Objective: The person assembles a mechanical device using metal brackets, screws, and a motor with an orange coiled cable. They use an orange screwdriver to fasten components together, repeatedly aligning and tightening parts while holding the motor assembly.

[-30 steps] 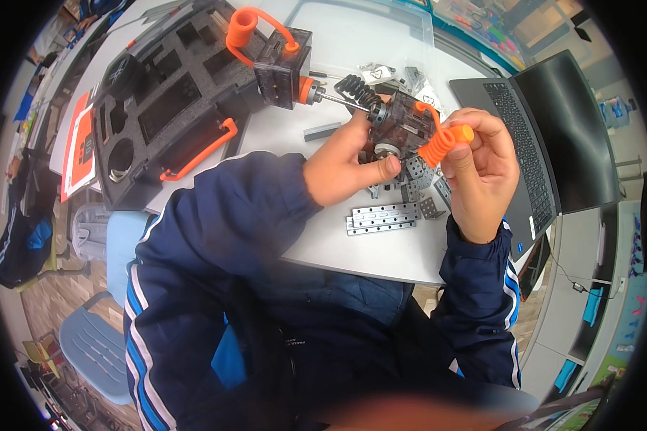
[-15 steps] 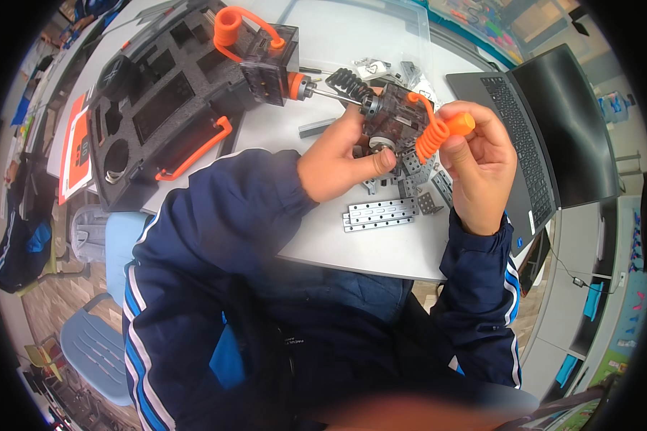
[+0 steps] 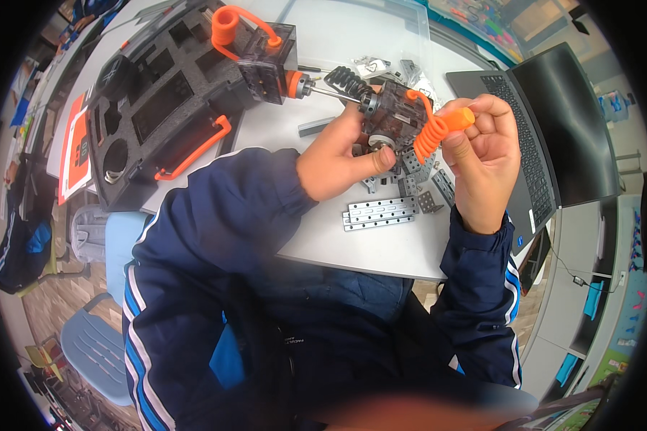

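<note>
My left hand (image 3: 338,159) is wrapped round a dark see-through motor block (image 3: 397,111), its thumb lying over the near side by a pale round hub. A metal shaft (image 3: 329,94) runs from that block to a second dark block (image 3: 269,65), which has an orange collar and its own orange coiled cable (image 3: 225,27). Another orange coiled cable (image 3: 431,138) comes off the held block. At its end, my right hand (image 3: 487,147) pinches an orange plug (image 3: 460,119) between thumb and fingers. A black coiled cable (image 3: 349,83) lies behind the shaft.
Perforated metal plates (image 3: 379,214) and small brackets (image 3: 430,203) lie on the white table (image 3: 323,241) below the block. An open black case (image 3: 158,108) with foam cutouts and an orange handle stands at left. An open laptop (image 3: 521,136) is at right, a clear bin (image 3: 359,32) behind.
The far motor block has shifted slightly left. My right hand's fingers have opened out a little round the orange plug, and that hand has moved slightly right. My left hand keeps its hold.
</note>
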`<action>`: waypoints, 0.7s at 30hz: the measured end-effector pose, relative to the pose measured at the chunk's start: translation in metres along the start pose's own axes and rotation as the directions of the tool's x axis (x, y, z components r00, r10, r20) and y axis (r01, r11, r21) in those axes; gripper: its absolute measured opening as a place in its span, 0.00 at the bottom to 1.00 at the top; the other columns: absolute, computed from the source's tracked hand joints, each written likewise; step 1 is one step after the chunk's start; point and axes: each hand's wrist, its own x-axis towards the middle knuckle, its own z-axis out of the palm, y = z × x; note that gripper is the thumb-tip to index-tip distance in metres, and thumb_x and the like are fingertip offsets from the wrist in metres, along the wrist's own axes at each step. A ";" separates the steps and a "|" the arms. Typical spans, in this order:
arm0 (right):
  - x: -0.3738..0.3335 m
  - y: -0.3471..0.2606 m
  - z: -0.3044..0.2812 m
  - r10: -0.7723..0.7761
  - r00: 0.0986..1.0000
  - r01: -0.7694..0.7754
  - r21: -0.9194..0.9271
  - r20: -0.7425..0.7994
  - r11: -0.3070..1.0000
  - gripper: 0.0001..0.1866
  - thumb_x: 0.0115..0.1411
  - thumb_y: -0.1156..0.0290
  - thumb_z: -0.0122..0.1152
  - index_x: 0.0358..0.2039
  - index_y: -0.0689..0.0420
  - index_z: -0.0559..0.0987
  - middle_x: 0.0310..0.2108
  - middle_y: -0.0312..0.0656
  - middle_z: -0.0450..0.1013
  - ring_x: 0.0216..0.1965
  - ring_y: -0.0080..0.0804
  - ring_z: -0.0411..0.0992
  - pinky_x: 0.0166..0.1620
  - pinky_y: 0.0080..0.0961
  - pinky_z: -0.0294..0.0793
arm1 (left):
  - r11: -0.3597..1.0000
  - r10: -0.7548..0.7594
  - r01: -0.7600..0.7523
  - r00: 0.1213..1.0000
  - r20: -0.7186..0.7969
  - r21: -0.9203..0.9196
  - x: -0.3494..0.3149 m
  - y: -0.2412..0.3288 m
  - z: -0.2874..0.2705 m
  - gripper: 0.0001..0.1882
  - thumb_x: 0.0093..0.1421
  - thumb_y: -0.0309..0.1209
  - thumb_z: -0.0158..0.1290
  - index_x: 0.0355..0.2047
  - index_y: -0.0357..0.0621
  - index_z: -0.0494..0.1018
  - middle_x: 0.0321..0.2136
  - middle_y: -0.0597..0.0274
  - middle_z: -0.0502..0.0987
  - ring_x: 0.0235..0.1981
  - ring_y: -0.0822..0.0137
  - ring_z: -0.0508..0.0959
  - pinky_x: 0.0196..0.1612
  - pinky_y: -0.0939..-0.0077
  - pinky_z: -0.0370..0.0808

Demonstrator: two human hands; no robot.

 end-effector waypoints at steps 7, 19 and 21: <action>0.000 0.000 0.001 -0.013 1.000 0.013 -0.023 0.014 1.000 0.13 0.63 0.75 0.56 0.46 0.62 0.67 0.39 0.47 0.75 0.26 0.15 0.65 0.28 0.10 0.63 | 1.000 0.010 -0.010 1.000 -0.014 -0.012 0.000 0.001 0.001 0.38 0.60 0.41 0.57 0.61 0.39 0.50 0.53 0.57 0.66 0.51 0.67 0.68 0.52 0.69 0.69; -0.001 0.000 0.002 -0.053 0.998 0.054 -0.040 0.018 0.998 0.13 0.64 0.72 0.56 0.45 0.63 0.69 0.37 0.43 0.75 0.22 0.13 0.61 0.25 0.10 0.60 | 1.000 0.020 -0.020 0.999 -0.025 -0.001 0.001 0.003 0.001 0.38 0.60 0.40 0.57 0.61 0.38 0.49 0.54 0.57 0.66 0.51 0.67 0.68 0.53 0.69 0.69; -0.002 -0.002 0.000 -0.075 0.997 0.074 -0.034 -0.011 0.997 0.13 0.63 0.71 0.57 0.45 0.63 0.69 0.37 0.42 0.75 0.22 0.12 0.61 0.25 0.09 0.60 | 1.000 0.006 -0.006 1.000 -0.030 0.007 0.000 0.003 0.000 0.38 0.60 0.40 0.57 0.61 0.38 0.49 0.53 0.57 0.66 0.51 0.67 0.68 0.53 0.70 0.68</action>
